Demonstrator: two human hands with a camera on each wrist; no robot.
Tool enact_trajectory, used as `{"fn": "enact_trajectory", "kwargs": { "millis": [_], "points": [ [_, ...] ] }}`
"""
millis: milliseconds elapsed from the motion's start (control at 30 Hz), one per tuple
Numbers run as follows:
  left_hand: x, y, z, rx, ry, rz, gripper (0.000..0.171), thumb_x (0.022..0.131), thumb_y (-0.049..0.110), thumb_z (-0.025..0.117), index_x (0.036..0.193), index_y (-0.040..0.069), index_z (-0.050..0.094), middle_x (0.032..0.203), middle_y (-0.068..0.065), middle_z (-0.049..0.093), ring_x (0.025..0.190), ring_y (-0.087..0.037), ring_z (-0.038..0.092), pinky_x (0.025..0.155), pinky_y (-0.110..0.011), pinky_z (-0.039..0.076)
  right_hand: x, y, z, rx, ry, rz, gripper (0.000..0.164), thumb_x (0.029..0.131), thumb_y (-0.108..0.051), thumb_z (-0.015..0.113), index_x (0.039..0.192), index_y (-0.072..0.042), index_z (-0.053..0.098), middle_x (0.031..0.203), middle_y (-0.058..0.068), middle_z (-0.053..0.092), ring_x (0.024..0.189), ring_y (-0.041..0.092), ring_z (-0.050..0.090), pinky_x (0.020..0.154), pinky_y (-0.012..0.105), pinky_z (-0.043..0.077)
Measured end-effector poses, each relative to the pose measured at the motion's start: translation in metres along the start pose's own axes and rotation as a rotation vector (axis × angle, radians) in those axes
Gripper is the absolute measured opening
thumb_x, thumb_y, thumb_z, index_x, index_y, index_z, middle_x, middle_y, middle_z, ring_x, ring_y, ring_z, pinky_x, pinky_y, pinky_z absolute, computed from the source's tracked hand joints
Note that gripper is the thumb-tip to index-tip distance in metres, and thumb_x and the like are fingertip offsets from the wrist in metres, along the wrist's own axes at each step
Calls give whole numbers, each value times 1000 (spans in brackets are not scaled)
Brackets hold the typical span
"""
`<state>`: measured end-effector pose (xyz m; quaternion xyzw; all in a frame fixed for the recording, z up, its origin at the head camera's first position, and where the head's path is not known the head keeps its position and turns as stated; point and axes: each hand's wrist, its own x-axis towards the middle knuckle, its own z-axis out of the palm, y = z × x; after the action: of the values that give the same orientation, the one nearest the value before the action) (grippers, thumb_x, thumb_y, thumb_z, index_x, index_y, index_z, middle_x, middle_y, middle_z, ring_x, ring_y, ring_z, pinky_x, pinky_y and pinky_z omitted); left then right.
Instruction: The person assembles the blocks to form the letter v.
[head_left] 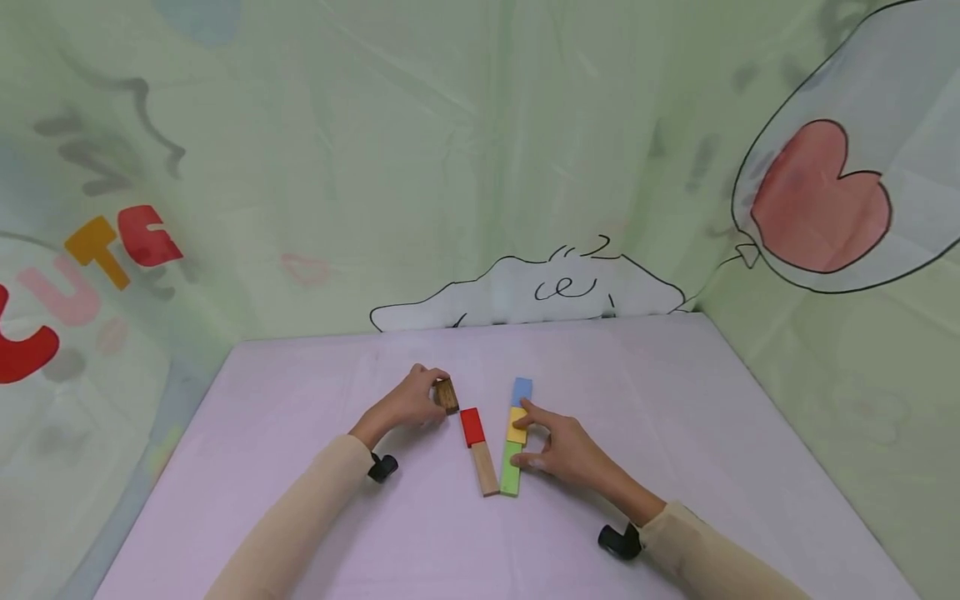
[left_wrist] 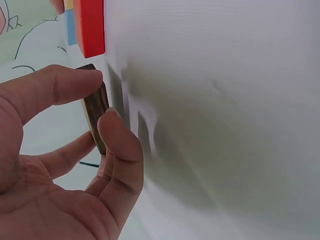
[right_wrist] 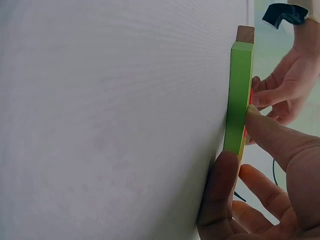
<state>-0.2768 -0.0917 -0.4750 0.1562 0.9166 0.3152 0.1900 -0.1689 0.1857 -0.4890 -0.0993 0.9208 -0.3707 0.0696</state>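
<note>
Between thumb and fingertips, my left hand (head_left: 408,400) pinches a dark brown wooden block (left_wrist: 96,107), just beyond the far end of a red block (head_left: 472,427). A light wooden block (head_left: 485,468) continues the red one toward me. To the right, a blue block (head_left: 522,390), a yellow block (head_left: 514,433) and a green block (head_left: 509,477) form a second row. My right hand (head_left: 566,450) has its bent fingers around the yellow block, partly hiding it, while its thumb touches the green block. The near ends of both rows meet in a narrow V.
The blocks lie on a table with a pale lilac cover (head_left: 315,533). Behind it and at the sides hangs a light green printed curtain (head_left: 360,167) with letters and a balloon drawing. Each wrist carries a small black device (head_left: 619,542).
</note>
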Motion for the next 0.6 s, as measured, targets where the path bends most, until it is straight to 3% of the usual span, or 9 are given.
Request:
{"fn": "enact_trajectory", "kwargs": {
  "millis": [367, 600],
  "points": [
    [10, 11, 1, 3, -33, 21, 67, 89, 12, 77, 152, 10, 53, 143, -21, 46, 94, -22, 62, 73, -29, 56, 1, 0, 1, -6, 3, -4, 51, 83, -21, 91, 128, -8, 71, 167, 16, 44, 63, 10, 48, 60, 19, 46],
    [14, 17, 1, -20, -53, 36, 64, 89, 12, 78, 149, 9, 56, 146, -22, 47, 91, -21, 62, 72, -28, 55, 1, 0, 1, -2, 2, 7, 51, 83, -23, 92, 128, -9, 71, 167, 15, 44, 72, 11, 51, 59, 19, 46]
  ]
}}
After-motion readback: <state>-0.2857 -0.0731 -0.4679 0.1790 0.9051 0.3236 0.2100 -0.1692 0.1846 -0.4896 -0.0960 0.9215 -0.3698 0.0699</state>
